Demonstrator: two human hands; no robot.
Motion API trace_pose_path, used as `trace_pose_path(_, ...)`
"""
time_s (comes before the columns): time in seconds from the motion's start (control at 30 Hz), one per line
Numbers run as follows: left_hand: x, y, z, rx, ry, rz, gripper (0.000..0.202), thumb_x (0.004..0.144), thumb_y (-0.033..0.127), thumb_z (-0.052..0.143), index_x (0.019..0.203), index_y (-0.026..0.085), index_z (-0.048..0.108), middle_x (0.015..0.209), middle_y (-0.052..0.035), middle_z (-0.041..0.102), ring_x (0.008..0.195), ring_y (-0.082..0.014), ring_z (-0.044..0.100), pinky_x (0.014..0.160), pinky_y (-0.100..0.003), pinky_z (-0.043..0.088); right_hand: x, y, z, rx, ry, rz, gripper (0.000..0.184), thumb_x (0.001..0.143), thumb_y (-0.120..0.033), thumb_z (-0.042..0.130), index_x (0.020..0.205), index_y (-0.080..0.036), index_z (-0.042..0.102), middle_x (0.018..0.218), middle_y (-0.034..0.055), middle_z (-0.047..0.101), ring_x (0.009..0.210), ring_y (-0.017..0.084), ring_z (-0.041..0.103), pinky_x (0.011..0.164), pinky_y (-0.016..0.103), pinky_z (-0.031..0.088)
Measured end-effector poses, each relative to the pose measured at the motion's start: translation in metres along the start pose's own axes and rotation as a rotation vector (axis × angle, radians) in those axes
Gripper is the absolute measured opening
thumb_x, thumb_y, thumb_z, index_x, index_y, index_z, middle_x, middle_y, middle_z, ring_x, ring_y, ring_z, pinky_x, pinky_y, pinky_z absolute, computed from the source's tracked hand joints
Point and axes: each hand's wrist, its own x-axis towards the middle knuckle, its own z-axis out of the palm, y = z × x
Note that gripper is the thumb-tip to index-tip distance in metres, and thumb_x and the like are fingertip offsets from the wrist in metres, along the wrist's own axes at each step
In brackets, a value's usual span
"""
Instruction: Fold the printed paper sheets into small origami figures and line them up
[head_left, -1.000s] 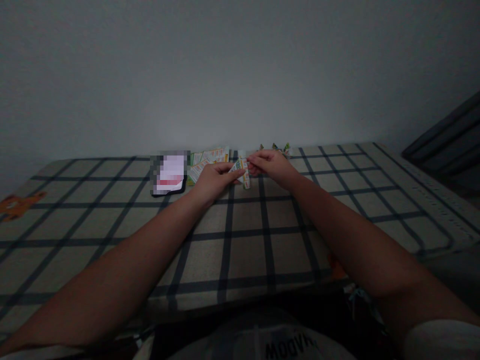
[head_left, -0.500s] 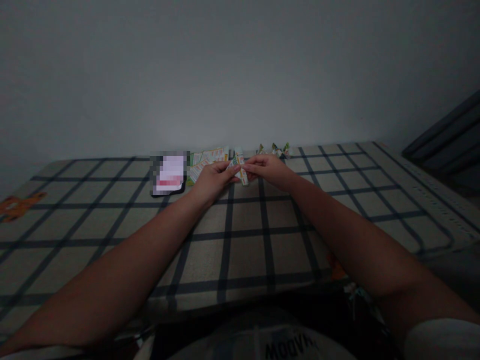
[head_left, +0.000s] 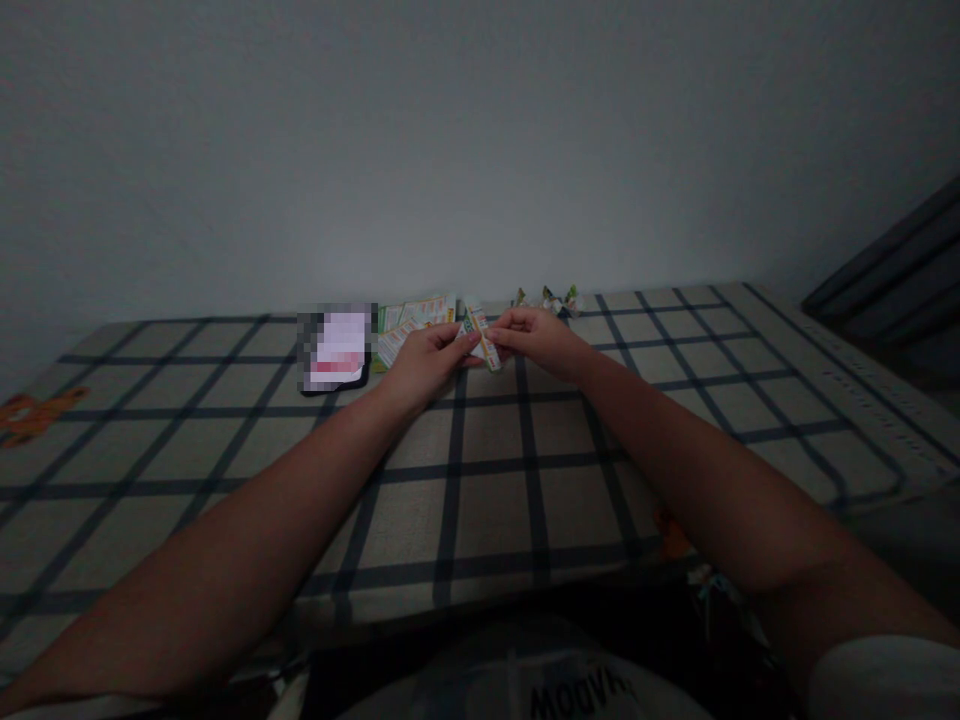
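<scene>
Near the far edge of the table, my left hand and my right hand meet over a folded printed paper. It is white with green, yellow and red print, and a narrow strip of it tilts between the hands. My left thumb lies on its left part while the other left fingers are behind it. The right thumb and fingertips pinch its right edge. Directly behind my left hand lie printed leaflets, partly covered by it. Beyond my right hand are several small folded or crumpled colourful pieces, too small to make out.
A phone with a lit, pixelated screen lies left of the leaflets. The checked tablecloth covers the table up to the grey wall. Dark folded fabric is at the right edge.
The strip of folded paper has tipped, its top leaning further left and its lower end shifting slightly right. Both hands keep almost the same place and grip.
</scene>
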Motion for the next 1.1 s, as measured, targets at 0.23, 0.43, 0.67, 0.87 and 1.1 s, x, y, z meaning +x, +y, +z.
trace_pose_path(0.23,-0.001,0.0,0.0,0.056,0.012,0.032,0.047,0.071,0.062,0.081,0.081,0.016,0.076,0.081,-0.0049,0.073,0.078,-0.017,0.068,0.077,-0.028,0.057,-0.002,-0.006,0.0,-0.086,0.004,-0.018,0.031,0.073,-0.041,0.082,0.08,-0.015,0.067,0.068,0.0001,0.067,0.065,0.011,0.061,0.064,0.024,0.051)
trace_pose_path(0.43,-0.002,0.001,0.001,0.035,0.037,0.022,0.043,0.072,0.058,0.082,0.084,0.016,0.078,0.086,-0.006,0.074,0.081,-0.0178,0.069,0.079,-0.029,0.057,-0.001,-0.006,0.0,-0.127,0.011,-0.045,0.029,0.076,-0.039,0.079,0.082,-0.014,0.066,0.07,0.0009,0.066,0.066,0.011,0.061,0.065,0.025,0.05)
trace_pose_path(0.67,-0.003,0.002,0.001,0.012,0.065,0.015,0.04,0.068,0.053,0.086,0.075,0.015,0.075,0.076,-0.0031,0.069,0.074,-0.0156,0.066,0.076,-0.029,0.058,0.001,-0.002,0.003,-0.197,0.041,-0.084,0.034,0.077,-0.046,0.077,0.079,-0.017,0.059,0.07,0.0008,0.065,0.068,0.014,0.062,0.064,0.027,0.052)
trace_pose_path(0.87,0.001,-0.002,0.0,-0.025,0.119,0.054,0.039,0.069,0.052,0.085,0.076,0.015,0.075,0.079,-0.0025,0.07,0.074,-0.0145,0.065,0.075,-0.029,0.06,0.003,0.002,0.009,-0.206,0.093,-0.102,0.035,0.082,-0.049,0.071,0.083,-0.016,0.06,0.073,0.0017,0.065,0.066,0.013,0.06,0.062,0.026,0.051)
trace_pose_path(1.1,0.002,0.0,-0.001,-0.139,0.106,0.05,0.038,0.068,0.048,0.087,0.081,0.015,0.075,0.085,-0.0044,0.072,0.079,-0.0148,0.068,0.081,-0.029,0.059,0.003,0.003,0.003,-0.332,0.037,-0.154,0.034,0.083,-0.048,0.067,0.083,-0.014,0.066,0.075,0.0029,0.066,0.067,0.012,0.058,0.062,0.026,0.049)
